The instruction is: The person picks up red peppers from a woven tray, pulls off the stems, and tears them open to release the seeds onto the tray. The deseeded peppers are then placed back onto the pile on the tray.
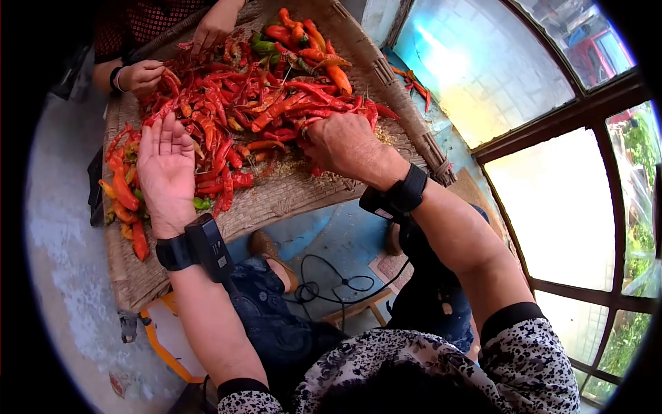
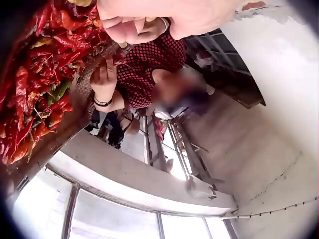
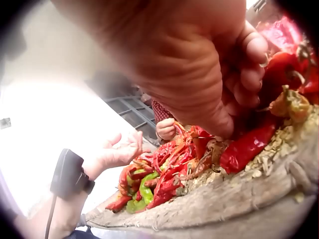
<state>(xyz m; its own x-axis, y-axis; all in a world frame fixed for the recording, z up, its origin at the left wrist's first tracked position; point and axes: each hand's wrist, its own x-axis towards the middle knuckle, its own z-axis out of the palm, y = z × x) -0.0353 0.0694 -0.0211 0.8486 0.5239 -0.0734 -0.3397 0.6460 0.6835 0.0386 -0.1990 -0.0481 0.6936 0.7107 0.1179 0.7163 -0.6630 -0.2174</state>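
A heap of shrivelled red chili peppers (image 1: 276, 114) covers the woven mat-like tray (image 1: 276, 202). Palm up, my left hand (image 1: 167, 165) lies over the heap's left part, fingers loosely bent and holding nothing. My right hand (image 1: 348, 148) reaches down, back of the hand up, into the peppers near the tray's front edge. Its curled fingers (image 3: 251, 82) grip at a red chili pepper (image 3: 249, 148), which sticks out below them; the palm hides the rest of the hold. Pale loose seeds (image 3: 271, 157) lie around this hand.
Across the tray another person's two hands (image 1: 141, 76) work in the same heap. Fresher orange and green peppers (image 1: 303, 41) lie at the back, more orange ones (image 1: 123, 183) at the left edge. A framed window (image 1: 552, 207) stands to the right. A black cable (image 1: 338, 279) loops on the floor.
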